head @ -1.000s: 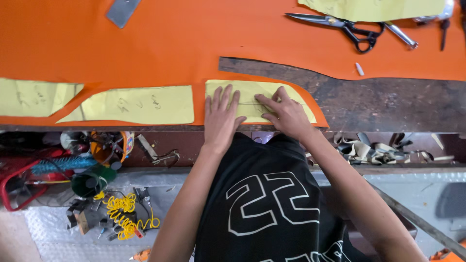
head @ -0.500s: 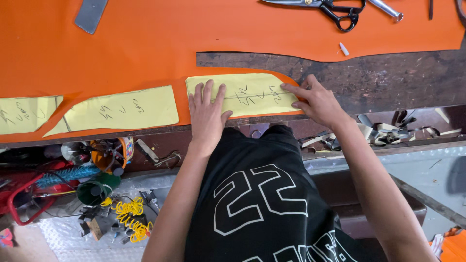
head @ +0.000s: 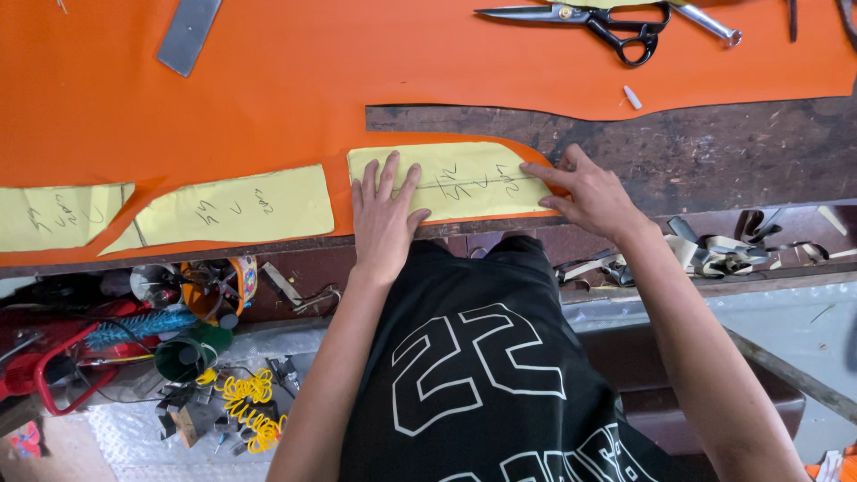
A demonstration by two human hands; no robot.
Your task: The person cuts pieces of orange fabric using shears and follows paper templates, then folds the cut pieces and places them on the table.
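A dark, worn wooden surface (head: 714, 161) runs across the top of the view. A big sheet of orange cloth (head: 268, 98) covers most of it, and its cut edge curves down near the front. Under the front edge there is a messy shelf with a yellow curly cord (head: 245, 397), a green cup (head: 183, 353) and some red tools (head: 40, 366). On the other side, strips of pale tape (head: 714, 254) lie in a heap.

The person wears a black shirt (head: 482, 375) with white shapes on it. Both arms reach forward to the front edge of the surface. The left hand (head: 384, 219) lies flat, palm down, with its fingers (head: 390, 174) spread wide on the yellow paper piece (head: 446, 178). It grips nothing, it only presses down. The right hand (head: 585, 192) rests at the right end of the same paper, its fingers (head: 540, 171) stretched out and pointing left, pressing the paper's edge and closed around nothing.

This yellow paper piece lies on the orange cloth, right at the front edge and in front of the person.

There are three yellow paper pieces in all: the pressed one, one in the middle (head: 237, 207) and one at the far left (head: 58, 216). There is one pair of scissors (head: 580, 18) at the top, one grey metal bar (head: 187, 34) and one small white chalk (head: 632, 97)
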